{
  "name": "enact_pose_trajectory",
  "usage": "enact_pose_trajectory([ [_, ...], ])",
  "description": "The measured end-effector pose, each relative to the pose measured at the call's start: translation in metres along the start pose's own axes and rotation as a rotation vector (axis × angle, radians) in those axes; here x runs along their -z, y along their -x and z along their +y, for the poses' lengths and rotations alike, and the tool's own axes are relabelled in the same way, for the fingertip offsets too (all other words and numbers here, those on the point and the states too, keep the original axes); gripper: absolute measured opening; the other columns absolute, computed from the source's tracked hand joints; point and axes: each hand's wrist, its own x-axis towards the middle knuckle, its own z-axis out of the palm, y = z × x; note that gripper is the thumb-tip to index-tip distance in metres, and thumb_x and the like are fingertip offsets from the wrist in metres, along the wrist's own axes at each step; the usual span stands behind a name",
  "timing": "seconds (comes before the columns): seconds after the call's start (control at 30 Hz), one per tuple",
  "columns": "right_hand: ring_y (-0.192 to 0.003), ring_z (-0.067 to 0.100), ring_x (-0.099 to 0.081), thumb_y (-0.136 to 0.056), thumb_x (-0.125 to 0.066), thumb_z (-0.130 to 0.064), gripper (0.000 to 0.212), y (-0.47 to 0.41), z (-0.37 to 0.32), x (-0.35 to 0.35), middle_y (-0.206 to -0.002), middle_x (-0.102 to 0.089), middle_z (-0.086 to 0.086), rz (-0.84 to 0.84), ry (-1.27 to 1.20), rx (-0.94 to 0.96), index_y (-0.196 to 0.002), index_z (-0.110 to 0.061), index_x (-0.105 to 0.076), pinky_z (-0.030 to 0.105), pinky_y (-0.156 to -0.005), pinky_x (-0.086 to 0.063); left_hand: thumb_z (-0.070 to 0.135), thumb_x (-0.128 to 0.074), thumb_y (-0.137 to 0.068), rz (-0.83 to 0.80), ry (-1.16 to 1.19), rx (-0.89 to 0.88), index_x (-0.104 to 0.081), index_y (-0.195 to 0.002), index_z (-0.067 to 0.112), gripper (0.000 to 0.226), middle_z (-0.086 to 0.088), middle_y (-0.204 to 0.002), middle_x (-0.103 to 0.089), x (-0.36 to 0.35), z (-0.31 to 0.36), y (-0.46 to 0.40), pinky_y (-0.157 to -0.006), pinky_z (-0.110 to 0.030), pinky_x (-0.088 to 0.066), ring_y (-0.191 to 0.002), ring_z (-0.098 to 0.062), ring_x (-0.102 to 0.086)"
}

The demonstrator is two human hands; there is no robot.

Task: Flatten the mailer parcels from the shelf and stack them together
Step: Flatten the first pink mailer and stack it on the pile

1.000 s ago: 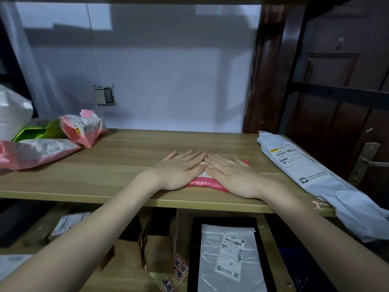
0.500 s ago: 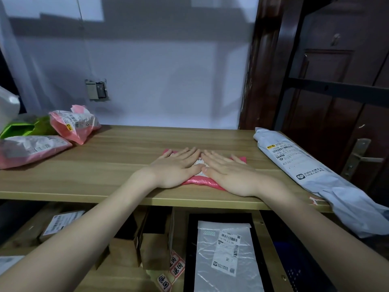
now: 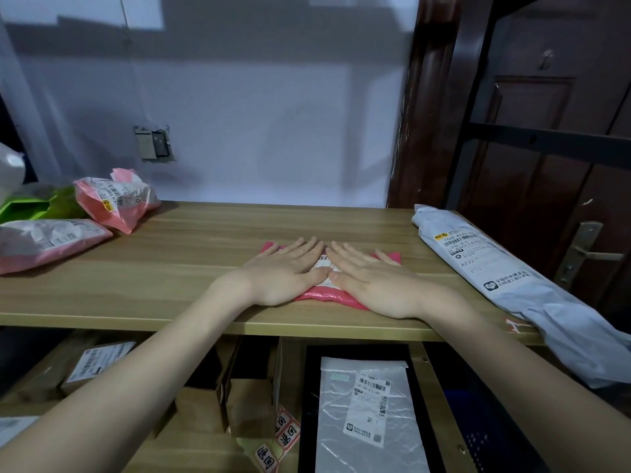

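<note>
One pink mailer (image 3: 345,295) lies mid-shelf (image 3: 191,264) under both flat palms, left hand (image 3: 283,274) and right hand (image 3: 372,285) side by side, thumbs touching. Two pink parcels (image 3: 116,199) at left and the grey parcel (image 3: 485,261) look unflattened; no stack yet.

Plain pale wall (image 3: 256,131) straight behind the grip, crossed by soft shelf shadows; dim, cool light. Exposed socket box (image 3: 152,143) on wall, up and left of the grip. Wooden shelf board (image 3: 191,264) under the grip, light grain. Dark brown wooden door (image 3: 532,158) right of the grip, metal handle (image 3: 585,249) low on it. Black metal shelf frame (image 3: 546,139) crossing in front of door.
</note>
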Motion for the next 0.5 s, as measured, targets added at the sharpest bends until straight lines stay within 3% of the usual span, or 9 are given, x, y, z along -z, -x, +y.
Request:
enact_pose_trajectory([
  [0.33, -0.143, -0.001, 0.011, -0.098, -0.01, -0.05, 0.058, 0.0, -0.0011, -0.0009, -0.157, 0.011, -0.015, 0.015, -0.006, -0.005, -0.15, -0.03, 0.003, 0.037, -0.118, 0.008, 0.054, -0.02, -0.097, 0.06, 0.024, 0.01, -0.002, -0.151, 0.028, 0.062, 0.009, -0.159, 0.008, -0.0026, -0.0004, 0.0005, -0.116, -0.031, 0.006, -0.145, -0.006, 0.008],
  [0.4, -0.143, -0.001, 0.009, -0.097, -0.011, -0.051, 0.058, 0.001, -0.0014, -0.0012, -0.157, 0.009, -0.015, 0.029, -0.01, -0.011, -0.15, -0.03, 0.002, 0.037, -0.119, 0.007, 0.056, -0.025, -0.095, 0.14, 0.107, 0.016, -0.01, -0.151, 0.027, 0.064, 0.006, -0.16, 0.004, -0.0034, -0.0004, 0.002, -0.116, -0.032, 0.001, -0.147, -0.01, 0.005],
  [0.5, -0.144, 0.001, 0.006, -0.098, -0.015, -0.05, 0.057, 0.0039, -0.0017, -0.0009, -0.158, 0.004, -0.014, 0.063, -0.037, -0.012, -0.15, -0.03, -0.002, 0.036, -0.119, 0.005, 0.063, -0.027, -0.089, 0.343, 0.271, 0.031, -0.032, -0.145, 0.024, 0.069, 0.0, -0.157, -0.017, -0.0043, -0.0036, 0.0026, -0.118, -0.038, -0.016, -0.145, -0.017, -0.014],
])
